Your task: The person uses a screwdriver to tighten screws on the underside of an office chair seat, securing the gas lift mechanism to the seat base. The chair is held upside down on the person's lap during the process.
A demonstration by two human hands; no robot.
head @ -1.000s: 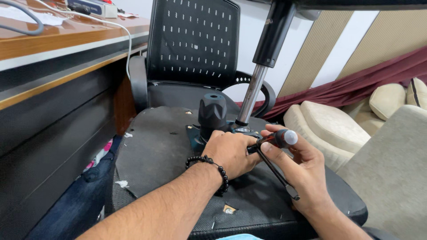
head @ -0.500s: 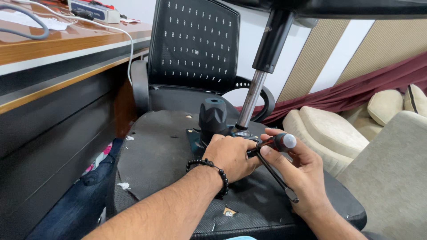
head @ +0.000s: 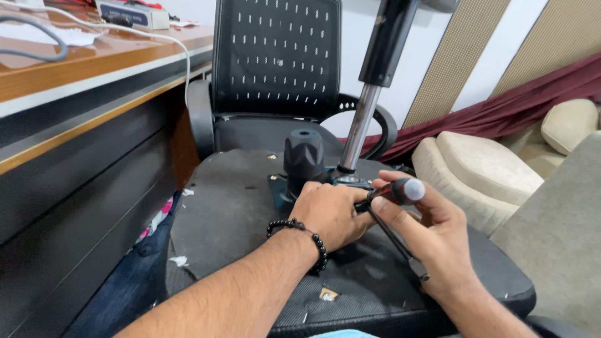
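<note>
An upturned office chair seat lies in front of me, its black underside facing up. A metal mechanism plate with a black knob and a gas-lift cylinder rises from its middle. My left hand, with a black bead bracelet on the wrist, rests closed on the mechanism just right of the knob. My right hand grips a screwdriver with a black handle and grey cap, its tip pointing at the mechanism under my left hand. A thin black lever runs below my right hand.
A second black mesh-back office chair stands behind the seat. A wooden desk with a white cable and papers is on the left. Cream sofa cushions and a maroon cloth lie to the right.
The view has shifted slightly. Both hands stay on the mechanism, with the screwdriver handle in nearly the same place.
</note>
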